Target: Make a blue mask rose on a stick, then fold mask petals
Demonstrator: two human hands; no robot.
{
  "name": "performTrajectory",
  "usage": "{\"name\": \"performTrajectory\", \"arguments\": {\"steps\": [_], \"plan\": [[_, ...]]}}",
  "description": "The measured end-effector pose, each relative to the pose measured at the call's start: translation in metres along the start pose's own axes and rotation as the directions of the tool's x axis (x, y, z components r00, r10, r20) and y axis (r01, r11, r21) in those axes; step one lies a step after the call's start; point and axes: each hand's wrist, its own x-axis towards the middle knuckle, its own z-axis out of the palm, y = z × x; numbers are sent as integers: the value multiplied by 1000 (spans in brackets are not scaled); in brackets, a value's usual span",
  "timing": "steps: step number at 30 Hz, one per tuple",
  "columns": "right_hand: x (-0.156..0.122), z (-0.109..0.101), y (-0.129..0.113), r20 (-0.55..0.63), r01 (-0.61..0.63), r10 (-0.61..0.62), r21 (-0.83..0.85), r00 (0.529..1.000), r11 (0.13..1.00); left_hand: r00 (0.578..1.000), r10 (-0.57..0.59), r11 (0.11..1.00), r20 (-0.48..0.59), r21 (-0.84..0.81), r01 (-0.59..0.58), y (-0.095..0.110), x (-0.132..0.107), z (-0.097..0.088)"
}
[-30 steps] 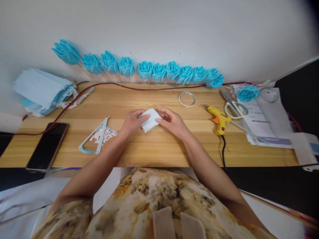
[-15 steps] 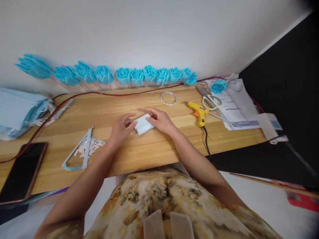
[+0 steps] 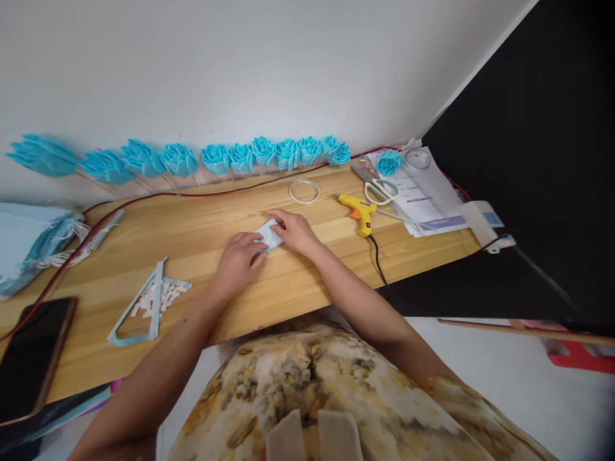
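A folded sheet (image 3: pixel 270 237) (pale blue, small) is being worked between two hands over the middle of the table (image 3: pixel 202 218); it seems to be lying on the wood. By the right hand (image 3: pixel 294 232) it is being held in a narrow grip, thumb on the top face, fingers reaching past the far edge. By the left hand (image 3: pixel 240 259) the left edge is being touched, fingers curled and thumb close by; whether a true pinch is being made cannot be told, as that side is being hidden by the fingers.

For neat handling, the layers are probably best being kept square: sheet being steadied on the right, light, even pressure being run along the edge from the left. By too hard a pull, a skew is likely being risked (thin stuff, by the look of it).

Containers: only one is being made out. At the far left, clear plastic (image 3: pixel 8 289) is apparently being used as a bag; a stack of masks (image 3: pixel 16 237) is being held in it, white loops (image 3: pixel 60 257) spilling out onto the table. How much is being covered cannot be told. The white bits (image 3: pixel 168 294) are being loosely ringed by blue strips (image 3: pixel 157 298), not boxed. The glue gun (image 3: pixel 360 208) and scissors (image 3: pixel 362 173) are lying to the right, well apart from the sheet.
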Motion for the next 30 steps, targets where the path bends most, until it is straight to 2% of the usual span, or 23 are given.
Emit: {"name": "performTrajectory", "arguments": {"steps": [5,10,12,16,21,24,27,30], "plan": [[0,-3,-3,-40,6,-11,-109,999,994,1000,29,1000,3,-6,-29,-2,-1,-2],[-9,-22,-13,-117,-27,-8,-292,993,956,999,41,999,17,8,-41,-2,0,-3],[-17,-29,-16,-90,32,-63,-304,994,952,998,50,999,32,8,-50,0,0,-4],[-30,-28,-14,59,200,-192,-303,980,932,997,44,999,62,-8,-44,3,0,-6],[-33,-16,-9,130,197,-163,-318,978,927,997,35,999,62,-9,-34,3,-2,-7],[-35,-20,-13,163,219,-173,-333,971,917,998,42,999,53,-11,-41,2,-3,-6],[-35,-45,-11,155,275,-234,-352,960,895,998,50,999,48,-7,-50,1,-3,-5],[-27,-100,13,-43,234,-264,-340,964,911,998,56,998,34,-4,-56,0,-4,-4]]}}
